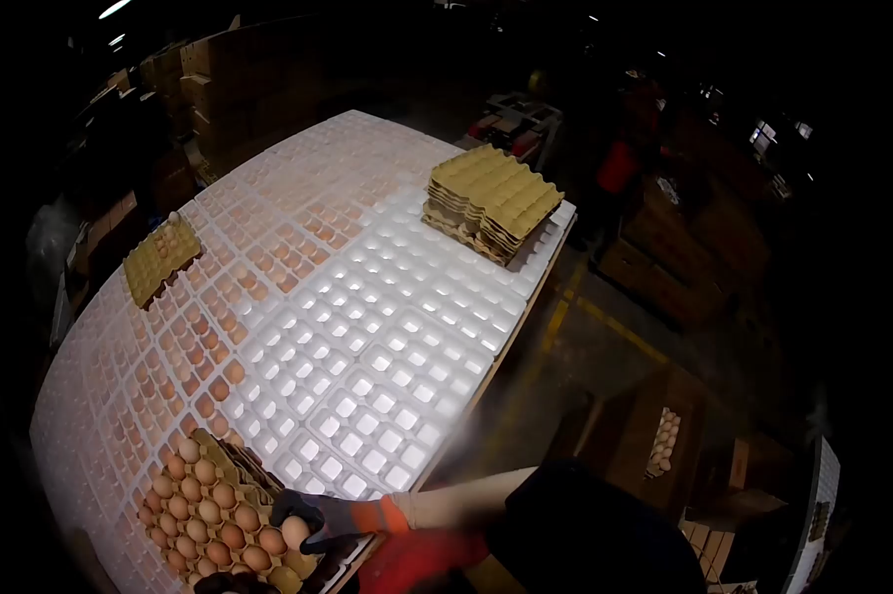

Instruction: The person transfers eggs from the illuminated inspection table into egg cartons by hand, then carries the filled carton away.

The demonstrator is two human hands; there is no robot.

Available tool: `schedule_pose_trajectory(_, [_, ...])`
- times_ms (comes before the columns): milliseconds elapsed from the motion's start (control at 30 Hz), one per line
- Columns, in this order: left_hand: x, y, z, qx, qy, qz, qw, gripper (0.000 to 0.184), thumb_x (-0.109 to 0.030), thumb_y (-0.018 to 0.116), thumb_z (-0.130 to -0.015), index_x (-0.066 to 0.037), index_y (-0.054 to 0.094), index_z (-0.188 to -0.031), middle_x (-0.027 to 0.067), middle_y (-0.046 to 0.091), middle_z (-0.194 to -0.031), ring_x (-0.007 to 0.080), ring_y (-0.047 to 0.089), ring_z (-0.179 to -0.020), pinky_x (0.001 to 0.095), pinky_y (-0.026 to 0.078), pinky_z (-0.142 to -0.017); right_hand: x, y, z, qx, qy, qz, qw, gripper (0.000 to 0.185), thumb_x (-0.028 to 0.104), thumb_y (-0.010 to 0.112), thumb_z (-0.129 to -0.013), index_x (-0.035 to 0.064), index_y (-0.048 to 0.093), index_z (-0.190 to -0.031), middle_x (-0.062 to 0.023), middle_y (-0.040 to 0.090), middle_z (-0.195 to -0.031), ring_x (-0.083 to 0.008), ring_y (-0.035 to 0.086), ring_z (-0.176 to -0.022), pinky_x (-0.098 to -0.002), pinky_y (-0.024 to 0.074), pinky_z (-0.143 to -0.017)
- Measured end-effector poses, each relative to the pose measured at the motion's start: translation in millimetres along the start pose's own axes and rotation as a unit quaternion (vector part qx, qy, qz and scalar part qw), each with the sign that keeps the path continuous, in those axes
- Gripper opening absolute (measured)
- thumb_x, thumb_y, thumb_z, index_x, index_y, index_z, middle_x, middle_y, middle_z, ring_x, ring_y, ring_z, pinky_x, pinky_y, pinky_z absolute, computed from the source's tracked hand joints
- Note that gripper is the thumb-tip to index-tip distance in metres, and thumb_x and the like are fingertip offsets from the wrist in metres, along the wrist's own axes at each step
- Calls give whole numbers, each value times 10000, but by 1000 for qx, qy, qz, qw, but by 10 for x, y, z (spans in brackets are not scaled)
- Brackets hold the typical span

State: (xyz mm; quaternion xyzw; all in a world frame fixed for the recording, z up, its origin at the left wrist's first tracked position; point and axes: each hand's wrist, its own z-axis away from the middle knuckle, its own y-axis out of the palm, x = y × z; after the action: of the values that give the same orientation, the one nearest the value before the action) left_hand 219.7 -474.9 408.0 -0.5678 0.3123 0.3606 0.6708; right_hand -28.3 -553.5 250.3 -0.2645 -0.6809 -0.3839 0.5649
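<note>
My right hand [328,520], in a dark glove with an orange cuff, closes its fingers around a brown egg [295,533]. The egg is at the right edge of a pulp egg tray [286,578] filled with rows of brown eggs [209,512]. Against this tray's far side leans a stack of pulp trays [239,460]. At the bottom edge, a dark gloved shape that looks like my left hand [234,584] touches the near side of the egg tray; its fingers are hidden.
White plastic egg trays [387,366] cover the table, many on the left holding eggs. A pulp tray stack [494,198] stands at the far right corner. Another pulp tray [159,262] with few eggs lies on the left. Cardboard boxes [625,436] stand on the right floor.
</note>
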Motion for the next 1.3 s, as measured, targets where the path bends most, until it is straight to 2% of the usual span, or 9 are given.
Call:
schedule_pose_trajectory(100, [-128,17,-187,75,116,-204,969,556,-157,850,-800,-106,633,-1308,136,665,-1214,299,652,-1093,395,541,-879,-67,287,-116,-108,-197,514,828,613,271,771,-795,72,522,-1318,-149,513,-1374,-280,586,-1124,-433,509,-861])
schedule_pose_trajectory(200, [254,117,-389,49,241,-444,862,455,-184,729,-870,-126,632,-1311,175,635,-1263,361,634,-1102,436,532,-876,271,436,-608,133,71,630,762,715,362,736,-813,66,473,-1409,-171,483,-1434,-362,602,-1082,-455,530,-810])
schedule_pose_trajectory(500, [-29,33,-439,0,199,-256,946,452,-250,826,-718,-62,679,-1101,161,670,-968,371,656,-869,431,534,-765,574,-212,115,-74,84,-156,981,539,211,673,-963,81,492,-1455,-71,652,-1215,-148,643,-983,-294,545,-787])
schedule_pose_trajectory(633, [270,-234,-259,42,-36,341,939,419,-200,666,-943,-47,539,-1311,70,676,-1131,140,626,-906,260,502,-697,583,-415,-91,-73,58,-116,989,601,90,738,-894,97,507,-1449,-44,589,-1249,-143,669,-982,-262,575,-662])
schedule_pose_trajectory(733, [371,21,-262,-83,199,140,967,510,-103,546,-1002,-23,431,-1493,133,606,-1359,173,639,-1037,269,533,-694,798,-155,-375,-65,-16,453,889,532,313,783,-859,212,603,-1350,-120,590,-1246,-270,647,-1085,-402,557,-884])
schedule_pose_trajectory(800, [315,-44,-350,28,30,520,853,508,-134,533,-1021,-84,403,-1509,113,615,-1280,164,646,-993,280,538,-781,1000,172,-501,-19,31,613,789,646,466,799,-804,225,583,-1363,-138,569,-1312,-312,616,-1172,-427,541,-929])
schedule_pose_trajectory(933, [234,-39,-561,-76,192,-65,976,385,-182,767,-852,-109,695,-1223,147,603,-1301,302,625,-1143,402,517,-911,928,406,-635,24,92,711,697,600,445,779,-841,211,589,-1359,-146,594,-1290,-300,617,-1172,-398,542,-926])
schedule_pose_trajectory(1067, [230,63,-723,-78,261,-352,896,386,-194,773,-796,-125,700,-1168,151,576,-1342,352,604,-1142,458,504,-929,664,-2,-349,-94,40,104,989,482,380,711,-942,115,615,-1334,-73,657,-1108,-164,642,-963,-320,542,-782])
schedule_pose_trajectory(1300, [-125,-62,-784,-25,178,-381,907,368,-158,785,-793,-86,677,-1137,117,606,-1205,312,611,-1097,403,515,-854,200,-933,499,-129,198,-254,938,572,504,514,-1048,80,531,-1431,-16,657,-1101,-81,566,-810,-230,465,-611])
